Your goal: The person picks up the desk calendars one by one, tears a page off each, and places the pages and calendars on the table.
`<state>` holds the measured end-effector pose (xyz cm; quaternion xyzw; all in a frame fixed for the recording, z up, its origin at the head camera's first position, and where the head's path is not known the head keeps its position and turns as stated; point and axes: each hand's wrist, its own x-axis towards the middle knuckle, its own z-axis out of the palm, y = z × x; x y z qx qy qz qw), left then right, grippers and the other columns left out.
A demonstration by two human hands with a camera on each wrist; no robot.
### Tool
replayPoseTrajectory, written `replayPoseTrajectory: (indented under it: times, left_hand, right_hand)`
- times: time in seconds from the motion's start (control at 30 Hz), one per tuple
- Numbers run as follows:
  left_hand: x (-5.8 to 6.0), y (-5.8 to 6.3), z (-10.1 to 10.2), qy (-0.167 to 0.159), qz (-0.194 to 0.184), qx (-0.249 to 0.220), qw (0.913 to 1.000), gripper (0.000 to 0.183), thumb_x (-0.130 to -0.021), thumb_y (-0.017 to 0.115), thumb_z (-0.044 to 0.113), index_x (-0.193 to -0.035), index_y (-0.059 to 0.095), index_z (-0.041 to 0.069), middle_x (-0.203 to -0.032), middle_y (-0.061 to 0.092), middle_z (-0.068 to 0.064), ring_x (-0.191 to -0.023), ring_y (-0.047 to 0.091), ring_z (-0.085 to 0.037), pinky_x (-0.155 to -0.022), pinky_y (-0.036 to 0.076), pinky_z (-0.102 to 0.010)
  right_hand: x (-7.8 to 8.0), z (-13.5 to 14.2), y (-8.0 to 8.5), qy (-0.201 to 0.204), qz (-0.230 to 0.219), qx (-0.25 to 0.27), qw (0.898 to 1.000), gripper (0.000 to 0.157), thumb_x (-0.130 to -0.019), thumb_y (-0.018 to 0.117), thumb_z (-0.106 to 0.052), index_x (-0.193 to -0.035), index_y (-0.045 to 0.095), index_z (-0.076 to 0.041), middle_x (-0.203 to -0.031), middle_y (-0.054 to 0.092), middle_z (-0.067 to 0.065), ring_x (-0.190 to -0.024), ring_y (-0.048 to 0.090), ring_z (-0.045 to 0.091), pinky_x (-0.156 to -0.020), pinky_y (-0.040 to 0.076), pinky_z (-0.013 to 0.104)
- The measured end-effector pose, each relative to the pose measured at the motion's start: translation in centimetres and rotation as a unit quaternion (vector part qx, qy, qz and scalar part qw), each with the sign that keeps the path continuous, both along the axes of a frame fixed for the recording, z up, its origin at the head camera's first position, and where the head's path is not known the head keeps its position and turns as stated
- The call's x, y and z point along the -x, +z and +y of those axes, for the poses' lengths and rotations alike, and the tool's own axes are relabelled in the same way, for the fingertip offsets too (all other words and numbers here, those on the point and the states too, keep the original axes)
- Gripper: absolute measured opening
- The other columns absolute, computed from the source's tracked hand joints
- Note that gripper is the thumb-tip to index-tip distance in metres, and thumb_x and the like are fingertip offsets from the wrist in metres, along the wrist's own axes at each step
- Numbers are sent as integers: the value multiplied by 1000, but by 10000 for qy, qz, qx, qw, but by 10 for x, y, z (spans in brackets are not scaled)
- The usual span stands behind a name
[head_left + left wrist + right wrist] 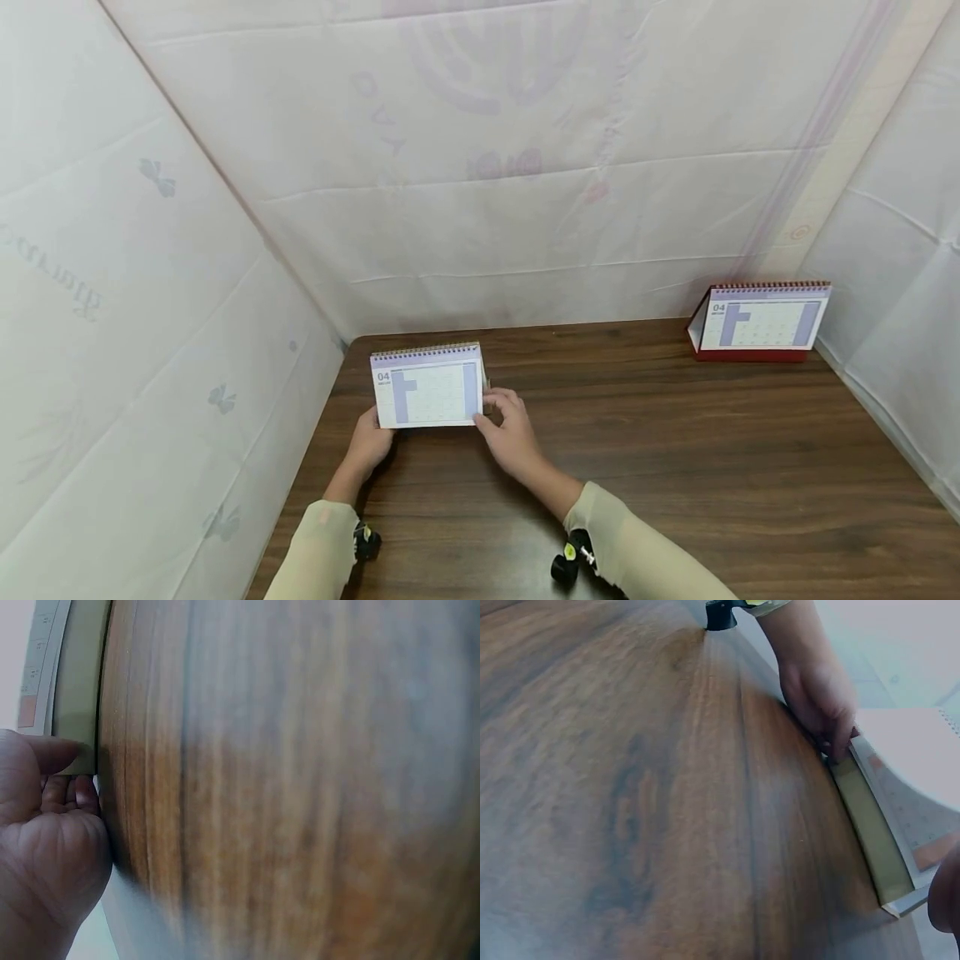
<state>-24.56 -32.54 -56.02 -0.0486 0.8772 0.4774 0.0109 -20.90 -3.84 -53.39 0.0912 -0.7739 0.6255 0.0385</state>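
Note:
A spiral-bound desk calendar (438, 396), its page marked 04, stands near the table's far left edge. My left hand (371, 443) grips its lower left corner. In the left wrist view the thumb lies on the olive-gold base (79, 712), with curled fingers below. At the lower right corner, my right hand (516, 437) has its thumb at the front page's edge and its other fingers by the calendar's side. The right wrist view catches a white page (907, 750) bowing away from the sheet beneath; only part of the right thumb (946, 896) shows there.
Another desk calendar (772, 321), also at 04 but on a red base, stands at the table's far right corner. White printed cloth (480, 208) hangs behind the brown wooden table (675, 467) and along both sides. Small black cameras (566, 567) sit on both wrists.

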Motion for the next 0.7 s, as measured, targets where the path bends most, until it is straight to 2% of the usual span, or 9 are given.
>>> replayPoseTrajectory:
  times: [0.07, 0.13, 0.2, 0.27, 0.4, 0.5, 0.57, 0.63, 0.7]
  left_hand:
    - [0, -1, 0, 43, 13, 2, 10000, 44, -105, 53, 7, -149, 56, -2, -156, 56, -27, -151, 47, -40, -126, 36, -55]
    - [0, -2, 0, 57, 29, -3, 10000, 44, -105, 53, 6, -148, 56, -3, -156, 55, -27, -152, 47, -42, -127, 35, -57]
    - [1, -3, 0, 36, 42, -33, 10000, 45, -105, 52, 5, -149, 55, -4, -157, 55, -28, -152, 46, -43, -127, 35, -57]
    - [2, -3, 0, 4, 66, -58, 10000, 46, -104, 52, 5, -149, 55, -4, -156, 55, -28, -151, 46, -43, -127, 35, -57]
    - [2, -2, -1, -133, 178, -17, 9998, 41, -110, 49, 10, -148, 55, -3, -156, 55, -28, -149, 48, -42, -125, 37, -58]
    - [0, 0, -2, -275, 353, 231, 9987, 39, -114, 44, 15, -146, 57, -2, -153, 56, -29, -146, 51, -45, -122, 41, -60]
    - [-1, 1, -3, -317, 494, 421, 9974, 38, -114, 42, 14, -143, 58, -3, -150, 57, -30, -143, 53, -47, -120, 42, -61]
    - [-1, 2, -3, -325, 553, 476, 9968, 37, -114, 42, 13, -142, 59, -4, -148, 58, -31, -143, 54, -48, -120, 43, -62]
    - [0, 2, -2, -273, 552, 418, 9972, 36, -113, 45, 11, -141, 60, -5, -149, 59, -30, -144, 53, -47, -121, 42, -61]
  right_hand:
    - [2, 0, 2, 7, -28, 11, 10000, 14, -101, 70, -15, -108, 74, -5, -123, 71, 15, -108, 62, 22, -94, 54, 33]
    - [4, 0, 3, 125, -125, 150, 9997, 12, -103, 67, -13, -102, 73, -3, -105, 73, 15, -91, 63, 17, -81, 54, 25]
    - [6, 1, 3, 225, -189, 289, 9992, 14, -104, 65, -11, -98, 71, -2, -94, 74, 16, -82, 65, 15, -73, 56, 23]
    - [8, 2, 2, 297, -213, 370, 9986, 16, -105, 64, -11, -94, 69, 0, -87, 75, 18, -76, 68, 18, -69, 58, 26]
    - [9, 3, 0, 307, -260, 323, 9987, 24, -108, 61, -16, -89, 65, -1, -78, 73, 13, -70, 67, 16, -65, 58, 27]
    - [9, 3, 0, 288, -317, 351, 9985, 31, -110, 57, -19, -85, 63, -1, -74, 69, 10, -66, 62, 12, -62, 54, 23]
    - [11, 3, -1, 316, -314, 488, 9978, 33, -111, 55, -18, -85, 62, 1, -74, 68, 13, -64, 62, 11, -61, 55, 23]
    - [12, 3, -2, 358, -276, 690, 9966, 27, -111, 55, -15, -93, 63, 3, -77, 70, 18, -63, 64, 11, -60, 58, 25]
    - [13, 3, -2, 421, -207, 916, 9947, 18, -110, 56, -11, -109, 63, 5, -81, 72, 23, -64, 65, 10, -60, 61, 28]
